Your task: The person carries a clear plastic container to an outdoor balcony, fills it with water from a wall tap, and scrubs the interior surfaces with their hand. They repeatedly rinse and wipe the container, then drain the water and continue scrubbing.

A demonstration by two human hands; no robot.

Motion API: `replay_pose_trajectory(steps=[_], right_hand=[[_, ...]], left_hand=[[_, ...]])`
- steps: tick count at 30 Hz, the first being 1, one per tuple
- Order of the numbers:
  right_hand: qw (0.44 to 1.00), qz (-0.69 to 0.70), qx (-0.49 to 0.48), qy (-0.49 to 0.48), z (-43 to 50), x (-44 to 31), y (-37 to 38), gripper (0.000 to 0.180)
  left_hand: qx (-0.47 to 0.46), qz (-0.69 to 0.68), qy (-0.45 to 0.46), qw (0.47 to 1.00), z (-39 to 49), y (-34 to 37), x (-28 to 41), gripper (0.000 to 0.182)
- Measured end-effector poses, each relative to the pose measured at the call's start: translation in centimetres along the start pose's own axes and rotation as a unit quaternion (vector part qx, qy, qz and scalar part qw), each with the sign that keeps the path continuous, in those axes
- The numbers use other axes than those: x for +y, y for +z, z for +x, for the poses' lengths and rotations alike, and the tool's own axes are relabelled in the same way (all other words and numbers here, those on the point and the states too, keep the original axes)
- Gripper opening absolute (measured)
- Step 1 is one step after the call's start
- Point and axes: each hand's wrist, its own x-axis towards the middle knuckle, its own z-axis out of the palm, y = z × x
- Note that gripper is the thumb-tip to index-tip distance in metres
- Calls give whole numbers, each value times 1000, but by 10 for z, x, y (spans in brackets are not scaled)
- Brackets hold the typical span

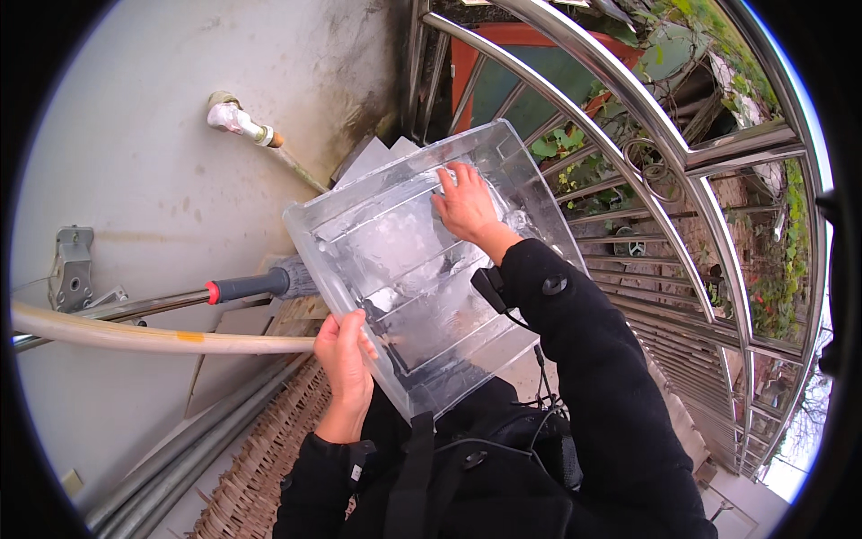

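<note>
A clear plastic drawer-like bin (471,367) is held up in front of my body, tilted, with its open side towards me. Whitish ice (397,242) appears to coat its ribbed bottom, and wet, glassy lumps lie along the right side. My left hand (347,350) grips the thick front rim, thumb on top and fingers on the inner side. Inside the bin, near its far wall, my right hand (465,202) rests against the icy bottom, thumb apart from the fingers. No object shows in it, though its palm side is hidden.
A stainless steel railing (673,168) curves along the right. At left are a wall pipe fitting (236,121), a grey-handled brush or mop (252,286), a pale wooden pole (168,331), metal pipes (202,438) and a woven basketwork piece (269,445). Cables hang by my right sleeve.
</note>
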Motion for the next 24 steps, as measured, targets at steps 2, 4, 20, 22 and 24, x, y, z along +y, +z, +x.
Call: replay_pose_trajectory(steps=[2, 4, 20, 22, 24], right_hand=[[998, -47, -34, 32, 2, 20, -4, 44], [995, -46, -82, 29, 1, 21, 0, 46], [826, 192, -521, -100, -110, -48, -12, 21], [863, 4, -504, -29, -91, -8, -32, 21], [851, -259, -457, -19, -81, 22, -51, 27]], left_hand=[[-18, -1, 18, 1000, 1, -2, -1, 14], [-16, 9, 25, 1000, 2, -2, -4, 14], [57, -79, 6, 995, 34, 18, -18, 13], [55, -94, 12, 994, 33, 19, -16, 12], [45, -91, 57, 993, 32, 19, -13, 12]])
